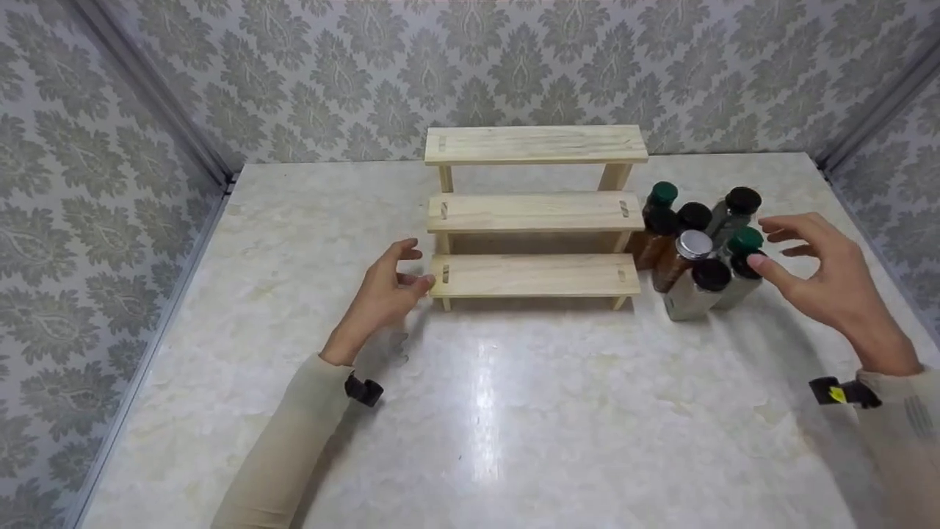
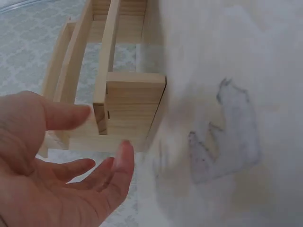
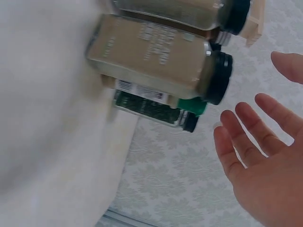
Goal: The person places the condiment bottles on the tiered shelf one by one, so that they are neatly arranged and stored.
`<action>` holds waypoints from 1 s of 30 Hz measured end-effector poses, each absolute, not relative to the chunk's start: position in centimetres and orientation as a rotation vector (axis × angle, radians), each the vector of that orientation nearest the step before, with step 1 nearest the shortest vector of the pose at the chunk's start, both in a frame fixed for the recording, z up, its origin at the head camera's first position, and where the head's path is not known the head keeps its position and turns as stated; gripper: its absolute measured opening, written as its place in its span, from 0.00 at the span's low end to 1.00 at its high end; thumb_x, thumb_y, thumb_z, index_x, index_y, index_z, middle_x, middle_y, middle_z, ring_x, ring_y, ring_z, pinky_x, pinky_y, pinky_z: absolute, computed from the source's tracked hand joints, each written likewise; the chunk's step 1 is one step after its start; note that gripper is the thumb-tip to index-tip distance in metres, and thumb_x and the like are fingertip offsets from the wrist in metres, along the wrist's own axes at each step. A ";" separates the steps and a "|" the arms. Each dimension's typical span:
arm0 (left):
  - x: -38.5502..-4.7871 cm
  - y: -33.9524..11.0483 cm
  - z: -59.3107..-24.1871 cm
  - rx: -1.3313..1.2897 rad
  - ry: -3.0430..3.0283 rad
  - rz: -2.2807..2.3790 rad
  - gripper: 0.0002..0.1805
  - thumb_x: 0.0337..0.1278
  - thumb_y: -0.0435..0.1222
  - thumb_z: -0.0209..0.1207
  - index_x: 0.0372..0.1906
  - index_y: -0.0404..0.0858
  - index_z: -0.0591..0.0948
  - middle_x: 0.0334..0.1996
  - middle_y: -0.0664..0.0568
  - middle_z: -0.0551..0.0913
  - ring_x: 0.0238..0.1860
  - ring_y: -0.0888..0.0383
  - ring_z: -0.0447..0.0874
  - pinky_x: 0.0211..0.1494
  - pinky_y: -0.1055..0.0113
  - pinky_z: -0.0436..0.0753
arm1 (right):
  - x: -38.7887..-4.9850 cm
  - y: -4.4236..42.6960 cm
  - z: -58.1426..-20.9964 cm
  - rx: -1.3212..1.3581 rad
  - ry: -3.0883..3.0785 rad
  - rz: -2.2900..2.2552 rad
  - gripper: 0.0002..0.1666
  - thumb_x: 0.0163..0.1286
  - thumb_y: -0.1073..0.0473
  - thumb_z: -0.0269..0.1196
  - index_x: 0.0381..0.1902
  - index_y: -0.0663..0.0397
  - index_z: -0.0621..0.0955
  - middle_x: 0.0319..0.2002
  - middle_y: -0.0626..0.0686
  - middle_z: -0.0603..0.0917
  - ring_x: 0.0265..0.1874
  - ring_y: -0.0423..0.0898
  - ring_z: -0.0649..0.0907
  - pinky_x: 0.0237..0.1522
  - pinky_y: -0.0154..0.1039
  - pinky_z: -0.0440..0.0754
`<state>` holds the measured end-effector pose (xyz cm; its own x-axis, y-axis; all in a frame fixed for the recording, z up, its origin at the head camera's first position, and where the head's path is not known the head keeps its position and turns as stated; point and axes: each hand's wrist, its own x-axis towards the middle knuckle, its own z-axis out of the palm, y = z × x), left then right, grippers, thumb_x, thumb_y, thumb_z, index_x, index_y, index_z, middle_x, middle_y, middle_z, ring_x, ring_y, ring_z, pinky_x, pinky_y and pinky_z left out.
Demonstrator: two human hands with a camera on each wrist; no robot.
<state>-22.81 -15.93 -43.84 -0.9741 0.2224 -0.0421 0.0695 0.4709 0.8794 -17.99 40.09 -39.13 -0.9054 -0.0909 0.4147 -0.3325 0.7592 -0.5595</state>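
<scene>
A three-tier wooden rack (image 1: 536, 275) stands at the back middle of the table. My left hand (image 1: 385, 290) is at its left end, thumb at the corner of the lowest shelf; in the left wrist view the relaxed fingers (image 2: 124, 158) curve beside the end of the rack (image 2: 135, 101). Right of the rack several spice jars stand upright in a cluster, with black, green and silver caps, among them a silver-capped jar (image 1: 683, 263). Beside them my right hand (image 1: 830, 272) has its fingers spread and holds nothing; the right wrist view shows this hand (image 3: 270, 165) off the black-capped jar (image 3: 151, 54).
Patterned wall panels (image 1: 330, 73) enclose the pale marbled table (image 1: 558, 426) at the back and both sides. Black straps (image 1: 363, 389) sit on both wrists. Dark outline marks (image 2: 225, 132) show on the tabletop near my left hand.
</scene>
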 end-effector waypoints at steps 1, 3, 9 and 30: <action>-22.8 -15.9 -43.8 0.239 2.551 1.535 0.38 0.77 0.36 0.62 0.83 0.34 0.60 0.73 0.39 0.73 0.59 0.43 0.86 0.56 0.56 0.88 | -17.9 40.2 -39.5 0.318 -2.576 0.945 0.29 0.72 0.64 0.72 0.70 0.55 0.80 0.59 0.47 0.80 0.55 0.24 0.74 0.54 0.23 0.70; -22.9 -15.7 -43.7 0.212 2.529 1.561 0.36 0.76 0.34 0.62 0.82 0.33 0.62 0.70 0.39 0.76 0.55 0.43 0.88 0.52 0.57 0.90 | -17.8 40.4 -40.2 0.299 -2.540 1.016 0.29 0.71 0.67 0.73 0.68 0.58 0.81 0.58 0.39 0.79 0.54 0.27 0.76 0.54 0.20 0.72; -22.8 -15.0 -43.5 0.137 2.526 1.597 0.34 0.75 0.30 0.63 0.79 0.32 0.66 0.66 0.40 0.79 0.52 0.46 0.90 0.51 0.58 0.91 | -17.7 40.7 -42.6 0.249 -2.437 1.168 0.29 0.65 0.76 0.73 0.64 0.68 0.81 0.55 0.39 0.80 0.53 0.30 0.81 0.52 0.17 0.78; -22.3 -14.8 -43.9 0.135 2.547 1.617 0.23 0.75 0.31 0.63 0.70 0.35 0.79 0.62 0.41 0.83 0.46 0.49 0.92 0.48 0.58 0.92 | -17.6 41.1 -44.7 0.167 -2.483 1.170 0.30 0.65 0.71 0.75 0.64 0.69 0.81 0.51 0.30 0.81 0.51 0.25 0.80 0.46 0.15 0.78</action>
